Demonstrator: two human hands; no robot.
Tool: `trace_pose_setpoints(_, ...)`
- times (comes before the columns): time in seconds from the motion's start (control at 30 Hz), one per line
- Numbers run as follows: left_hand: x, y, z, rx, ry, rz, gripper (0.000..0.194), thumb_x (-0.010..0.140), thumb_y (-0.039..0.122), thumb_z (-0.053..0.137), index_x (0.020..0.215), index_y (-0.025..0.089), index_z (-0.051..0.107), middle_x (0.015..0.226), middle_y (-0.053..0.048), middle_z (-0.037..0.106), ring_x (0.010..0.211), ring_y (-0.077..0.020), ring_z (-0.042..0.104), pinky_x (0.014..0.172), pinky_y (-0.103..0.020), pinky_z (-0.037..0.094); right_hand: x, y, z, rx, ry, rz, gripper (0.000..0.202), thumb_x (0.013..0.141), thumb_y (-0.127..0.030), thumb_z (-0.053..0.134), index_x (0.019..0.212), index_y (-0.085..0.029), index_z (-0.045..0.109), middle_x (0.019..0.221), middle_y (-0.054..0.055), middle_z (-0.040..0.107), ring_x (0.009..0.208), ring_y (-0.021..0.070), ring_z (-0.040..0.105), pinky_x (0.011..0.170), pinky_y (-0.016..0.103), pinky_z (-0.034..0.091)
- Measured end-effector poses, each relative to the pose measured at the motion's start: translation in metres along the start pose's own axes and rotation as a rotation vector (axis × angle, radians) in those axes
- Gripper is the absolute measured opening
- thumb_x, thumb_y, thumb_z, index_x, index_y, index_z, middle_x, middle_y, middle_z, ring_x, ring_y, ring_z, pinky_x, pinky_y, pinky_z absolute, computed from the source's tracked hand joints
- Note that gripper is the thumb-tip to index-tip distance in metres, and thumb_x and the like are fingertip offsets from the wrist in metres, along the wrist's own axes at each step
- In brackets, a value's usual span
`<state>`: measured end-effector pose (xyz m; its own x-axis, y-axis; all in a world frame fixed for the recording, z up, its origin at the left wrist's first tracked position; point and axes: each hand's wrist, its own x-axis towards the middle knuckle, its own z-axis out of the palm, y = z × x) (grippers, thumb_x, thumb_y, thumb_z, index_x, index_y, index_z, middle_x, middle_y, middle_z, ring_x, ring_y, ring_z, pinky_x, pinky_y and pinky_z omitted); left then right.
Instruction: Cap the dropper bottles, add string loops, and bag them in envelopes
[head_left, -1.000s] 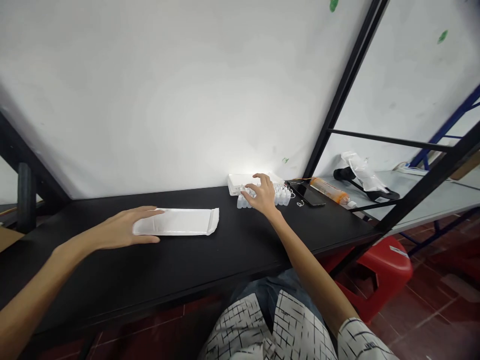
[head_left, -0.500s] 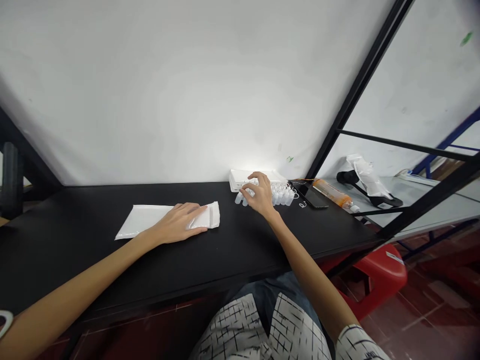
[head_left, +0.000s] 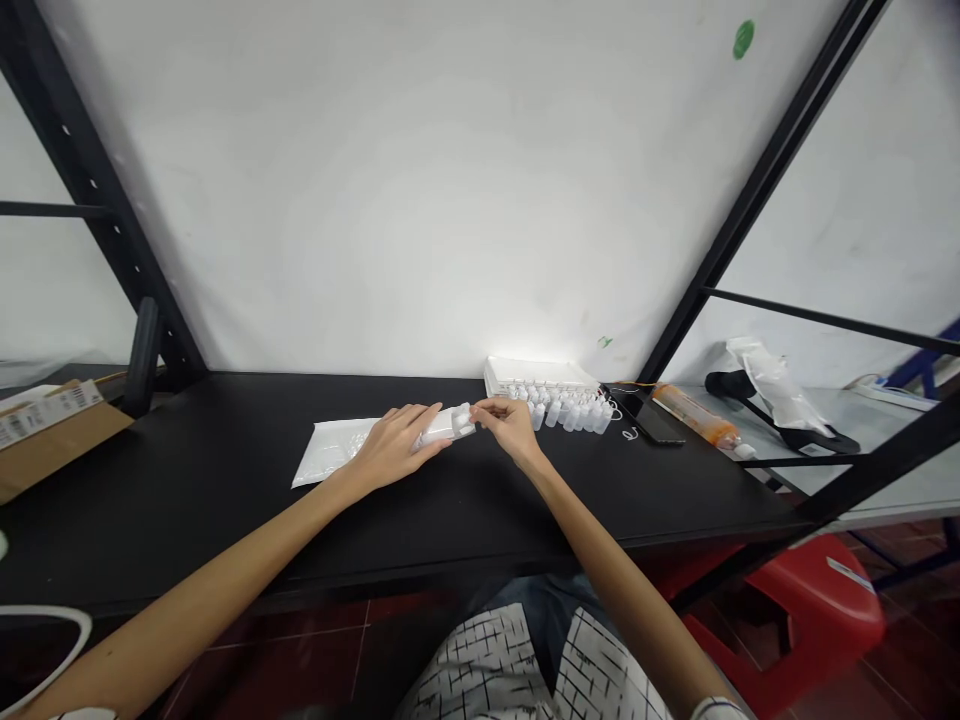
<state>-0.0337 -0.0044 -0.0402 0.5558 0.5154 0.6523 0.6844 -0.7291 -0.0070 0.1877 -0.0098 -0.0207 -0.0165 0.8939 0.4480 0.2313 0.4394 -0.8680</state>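
A white bubble pouch [head_left: 330, 452] lies on the black table, with my left hand [head_left: 394, 447] wrapped over its right part. Something white and rounded shows at the pouch's right end, where my right hand [head_left: 506, 422] pinches with thumb and forefinger. What sits between those fingertips is too small to make out. Just right of my right hand stand several small translucent bottles [head_left: 574, 413], in front of a white box [head_left: 536, 372].
A black phone [head_left: 654, 418] and an orange-labelled bottle [head_left: 694, 415] lie to the right. A cardboard box [head_left: 60, 440] is at the far left. Black frame posts rise on both sides. A red stool [head_left: 817, 620] stands below right.
My right hand has moved from the small bottles to the pouch's right end, its fingers now closer together. A white rounded item now shows there. The camera view has shifted.
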Motion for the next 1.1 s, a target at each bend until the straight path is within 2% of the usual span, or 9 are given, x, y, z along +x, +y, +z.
trace_pose_setpoints(0.1, -0.002, 0.000, 0.003, 0.004, -0.028, 0.013, 0.058, 0.100, 0.056, 0.035, 0.134, 0.013, 0.055, 0.119, -0.017, 0.068, 0.105, -0.0283, 0.065, 0.086, -0.041, 0.050, -0.004, 0.006, 0.006, -0.066, -0.228, 0.049, 0.018, 0.078, -0.031, 0.065, 0.070, -0.017, 0.074, 0.069, 0.002, 0.070, 0.062, 0.0144, 0.058, 0.062, 0.027, 0.044)
trace_pose_setpoints(0.17, -0.003, -0.001, 0.006, 0.005, -0.065, 0.031, 0.058, 0.100, 0.055, 0.035, 0.133, 0.013, 0.056, 0.119, -0.017, 0.068, 0.104, -0.0284, 0.065, 0.084, -0.040, 0.050, -0.006, 0.008, 0.008, -0.204, -0.357, -0.016, 0.020, 0.080, -0.028, 0.062, 0.068, -0.018, 0.073, 0.067, 0.000, 0.066, 0.062, 0.0131, 0.056, 0.061, 0.025, 0.042)
trace_pose_setpoints(0.23, -0.005, -0.003, 0.009, 0.005, -0.091, 0.037, 0.058, 0.100, 0.056, 0.034, 0.132, 0.013, 0.057, 0.120, -0.017, 0.067, 0.104, -0.0282, 0.065, 0.084, -0.040, 0.050, -0.005, 0.006, 0.004, -0.317, -0.361, -0.108, 0.020, 0.084, -0.026, 0.059, 0.072, -0.019, 0.075, 0.069, 0.000, 0.064, 0.063, 0.0123, 0.055, 0.061, 0.024, 0.040)
trace_pose_setpoints(0.3, -0.006, -0.003, 0.010, 0.007, -0.110, 0.034, 0.059, 0.100, 0.057, 0.032, 0.131, 0.014, 0.057, 0.121, -0.017, 0.066, 0.104, -0.0280, 0.064, 0.086, -0.040, 0.049, -0.002, 0.003, -0.006, -0.424, -0.188, -0.181, 0.020, 0.087, -0.026, 0.057, 0.082, -0.021, 0.076, 0.074, 0.001, 0.064, 0.065, 0.0127, 0.055, 0.062, 0.025, 0.041)
trace_pose_setpoints(0.43, -0.006, -0.002, 0.008, -0.003, -0.190, 0.031, 0.059, 0.100, 0.058, 0.032, 0.132, 0.016, 0.058, 0.122, -0.015, 0.066, 0.104, -0.0270, 0.063, 0.088, -0.039, 0.047, 0.008, 0.001, -0.041, -0.825, 0.341, -0.253, 0.021, 0.086, -0.033, 0.061, 0.090, -0.020, 0.077, 0.087, 0.006, 0.065, 0.071, 0.0166, 0.057, 0.060, 0.028, 0.036)
trace_pose_setpoints(0.5, -0.006, -0.001, 0.008, -0.016, -0.216, 0.027, 0.059, 0.100, 0.058, 0.032, 0.132, 0.016, 0.058, 0.121, -0.015, 0.066, 0.103, -0.0270, 0.063, 0.088, -0.039, 0.046, 0.011, 0.005, -0.055, -0.968, 0.425, -0.225, 0.023, 0.084, -0.036, 0.065, 0.093, -0.020, 0.078, 0.089, 0.007, 0.065, 0.071, 0.0176, 0.057, 0.056, 0.029, 0.031)
trace_pose_setpoints(0.6, -0.006, -0.001, 0.007, -0.036, -0.216, 0.022, 0.058, 0.100, 0.057, 0.032, 0.132, 0.016, 0.058, 0.120, -0.014, 0.066, 0.104, -0.0271, 0.062, 0.088, -0.040, 0.046, 0.013, 0.014, -0.061, -1.068, 0.363, -0.192, 0.019, 0.083, -0.034, 0.066, 0.090, -0.021, 0.078, 0.086, 0.006, 0.065, 0.068, 0.0168, 0.056, 0.053, 0.029, 0.026)
trace_pose_setpoints(0.9, -0.003, 0.000, 0.004, -0.028, -0.173, 0.030, 0.058, 0.101, 0.056, 0.030, 0.131, 0.016, 0.058, 0.119, -0.014, 0.066, 0.103, -0.0262, 0.063, 0.089, -0.039, 0.047, 0.012, 0.009, -0.047, -1.026, 0.220, -0.147, 0.016, 0.089, -0.024, 0.058, 0.078, -0.021, 0.070, 0.083, 0.004, 0.069, 0.070, 0.0169, 0.060, 0.056, 0.028, 0.028)
trace_pose_setpoints(1.1, -0.002, -0.001, 0.003, -0.035, -0.119, 0.006, 0.055, 0.100, 0.055, 0.033, 0.131, 0.017, 0.059, 0.121, -0.015, 0.066, 0.104, -0.0270, 0.063, 0.089, -0.041, 0.048, 0.009, -0.001, -0.034, -0.369, 0.201, -0.068, 0.025, 0.087, -0.041, 0.058, 0.083, -0.018, 0.067, 0.073, 0.003, 0.068, 0.056, 0.0136, 0.054, 0.055, 0.027, 0.039)
